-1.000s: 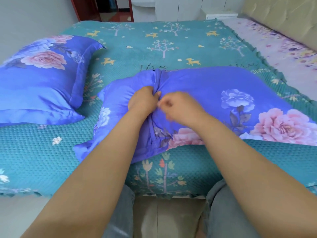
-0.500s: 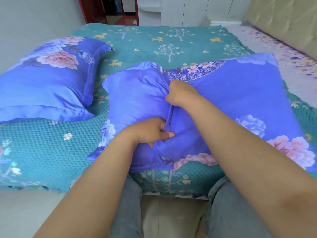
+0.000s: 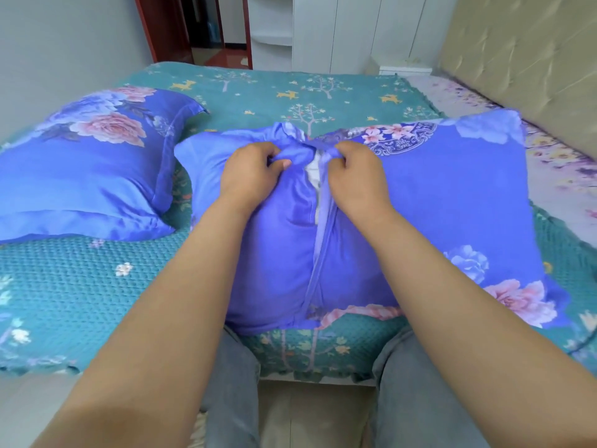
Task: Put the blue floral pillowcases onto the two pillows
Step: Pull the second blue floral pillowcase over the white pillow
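A pillow in a blue floral pillowcase (image 3: 452,202) lies across the near edge of the bed, back side up. Its overlapping back flaps part at the far end, where a strip of the white pillow (image 3: 314,171) shows. My left hand (image 3: 250,171) grips the left flap's bunched fabric. My right hand (image 3: 353,174) pinches the right flap's edge just across the gap. A second pillow (image 3: 87,163) in the same blue floral case lies flat at the left of the bed.
The bed carries a teal patterned bedspread (image 3: 80,292). A padded beige headboard (image 3: 529,59) runs along the right, with a pale floral sheet (image 3: 549,176) beside it. White cabinets (image 3: 339,30) and a doorway (image 3: 206,27) stand beyond the bed. My knees press against the bed's edge.
My left hand has moved up from the pillow's middle to the far end of the opening. Both hands now hold the flaps apart there, and the white pillow shows between them.
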Tool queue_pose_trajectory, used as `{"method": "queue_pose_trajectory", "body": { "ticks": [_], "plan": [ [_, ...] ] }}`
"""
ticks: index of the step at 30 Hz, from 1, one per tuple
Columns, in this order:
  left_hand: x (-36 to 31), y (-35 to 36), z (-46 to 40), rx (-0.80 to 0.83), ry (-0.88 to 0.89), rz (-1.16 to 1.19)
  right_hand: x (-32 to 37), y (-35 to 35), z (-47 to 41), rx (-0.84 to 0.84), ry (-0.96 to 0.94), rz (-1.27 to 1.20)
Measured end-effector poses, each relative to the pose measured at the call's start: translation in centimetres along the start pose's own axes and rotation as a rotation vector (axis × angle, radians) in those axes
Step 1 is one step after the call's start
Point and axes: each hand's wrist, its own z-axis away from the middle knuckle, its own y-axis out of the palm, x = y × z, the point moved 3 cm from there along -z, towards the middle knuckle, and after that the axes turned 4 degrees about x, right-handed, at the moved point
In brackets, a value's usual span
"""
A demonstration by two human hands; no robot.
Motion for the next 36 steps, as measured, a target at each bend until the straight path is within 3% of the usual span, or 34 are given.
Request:
{"method": "queue_pose_trajectory", "body": {
  "ticks": [2, 4, 8, 11, 15, 17, 20, 24, 28, 31, 33, 35, 36],
  "plan": [
    [-1.0, 0.2, 1.3, -0.079, 0.053, -0.038, 0.3, 0.4, -1.5, 0.01, 0.109, -0.153],
    [-1.6, 0.4, 2.6, -0.124, 0.107, -0.042, 0.3, 1.2, -2.8, 0.07, 0.185, -0.155],
    [-2.8, 1.2, 4.9, -0.127, 0.193, 0.146, 2.1, 2.9, -2.9, 0.124, 0.123, -0.132],
    [-2.3, 2.1, 4.2, -0.058, 0.053, 0.207, 4.2, 4.2, -0.7, 0.108, 0.037, -0.279],
    [2.9, 2.0, 1.8, 0.015, -0.266, 0.742, 1.7, 6.9, 3.7, 0.244, 0.06, -0.272],
    [3.7, 1.6, 1.4, 0.021, -0.295, 0.83, 0.5, 7.9, 4.8, 0.294, 0.107, -0.3],
    [3.4, 1.1, 1.9, -0.012, -0.163, 0.68, 0.1, 8.5, 3.7, 0.284, 0.134, -0.3],
    [4.7, 3.4, 5.1, 0.101, 0.038, 0.297, -1.5, 8.7, 3.0, 0.317, 0.191, -0.243],
    [4.7, 4.6, 6.8, 0.093, 0.101, -0.014, -2.2, 7.0, 4.7, 0.27, 0.07, 0.272],
    [4.1, 4.3, 7.6, -0.046, 0.059, -0.102, -2.4, 6.7, 5.3, 0.333, 0.079, 0.546],
    [3.4, 4.6, 8.4, -0.075, 0.073, -0.139, -2.1, 6.7, 4.9, 0.335, 0.084, 0.535],
    [2.8, 6.3, 8.7, 0.053, 0.153, -0.07, -1.5, 7.2, 3.7, 0.283, 0.073, 0.304],
    [2.9, 7.1, 8.6, 0.136, 0.136, 0.072, -1.1, 7.8, 3.2, 0.288, 0.055, 0.173]
  ]
}}
